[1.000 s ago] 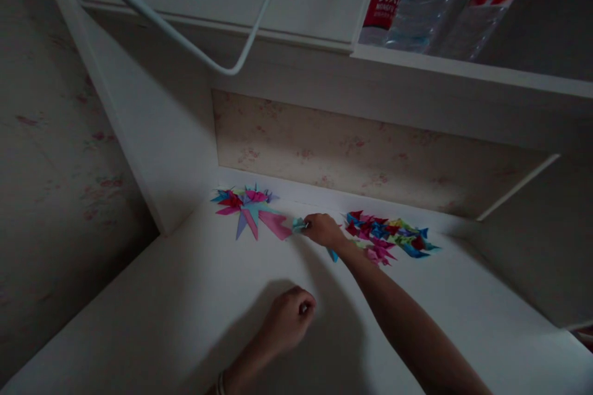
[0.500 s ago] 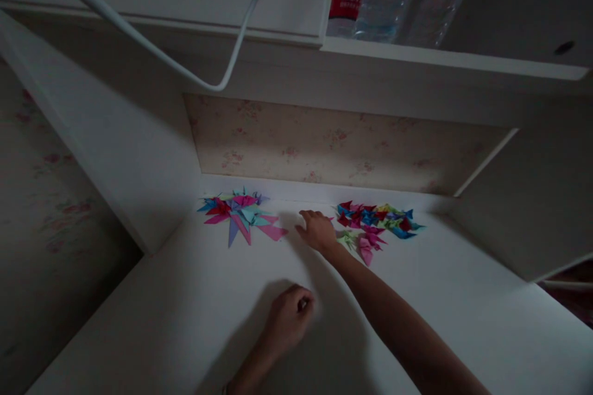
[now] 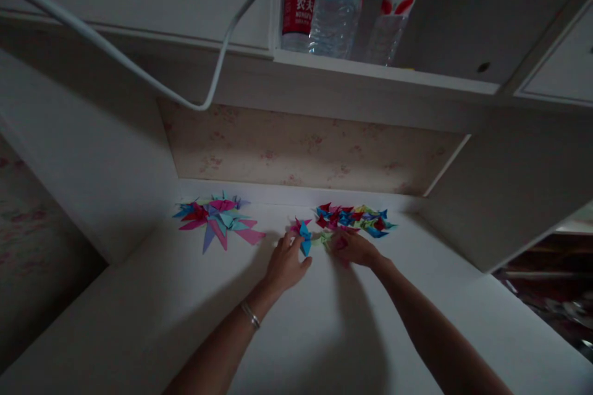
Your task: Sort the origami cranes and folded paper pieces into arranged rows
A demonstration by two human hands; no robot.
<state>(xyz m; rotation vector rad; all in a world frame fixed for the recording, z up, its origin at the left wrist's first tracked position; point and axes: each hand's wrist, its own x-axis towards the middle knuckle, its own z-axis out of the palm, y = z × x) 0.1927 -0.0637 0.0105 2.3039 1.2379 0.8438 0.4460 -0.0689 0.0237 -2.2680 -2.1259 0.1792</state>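
My left hand (image 3: 287,262) is stretched over the white desktop, with its thumb apart from its fingers. Its fingertips are beside a blue folded paper crane (image 3: 305,238) and touch or nearly touch it. A pink paper crane (image 3: 301,224) lies just behind. My right hand (image 3: 359,249) is bent over a pink paper crane (image 3: 340,243), fingers closed about it and partly hiding it. Between the hands lies a light green paper crane (image 3: 323,238). Behind my right hand is a row of red, blue and green paper cranes (image 3: 354,216).
On the left, a pile of flattened, many-coloured paper cranes (image 3: 217,221) lies near the back edge. Above hang a white cable (image 3: 204,105) and a shelf (image 3: 384,74) carrying several plastic bottles (image 3: 338,12). A side panel (image 3: 115,154) bounds the desktop (image 3: 287,345) at left.
My right hand set a light blue-green crane onto the left pile, let go, and moved right to the pink crane. My left hand moved forward from the front and opened beside the blue crane.
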